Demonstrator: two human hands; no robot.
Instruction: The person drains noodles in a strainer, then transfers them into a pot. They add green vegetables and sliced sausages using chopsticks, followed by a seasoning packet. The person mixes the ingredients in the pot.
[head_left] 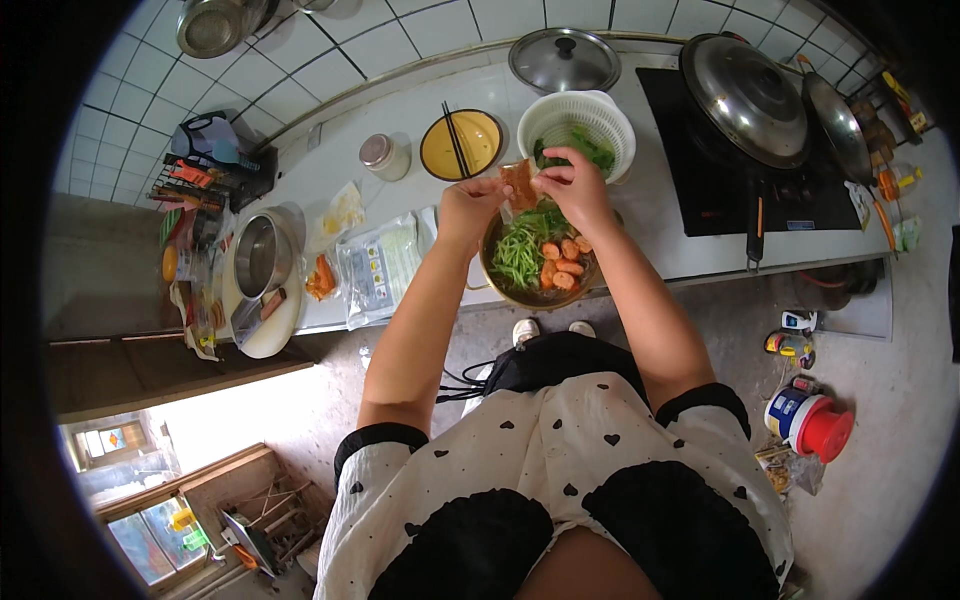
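brown food piece (pixel 519 184) sits at upper centre, pinched from both sides by left hand (pixel 468 205) and right hand (pixel 572 180), directly above the metal bowl (pixel 500 285) of greens.

Both hands (pixel 520 195) on a brown packet (pixel 519 183) — above the bowl (pixel 497 284)

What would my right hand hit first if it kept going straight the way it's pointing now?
Probably the brown flat piece of food pinched between both hands: the right hand points left toward it and the left hand. Depth is unclear; the round metal bowl of greens and sausage slices lies just below.
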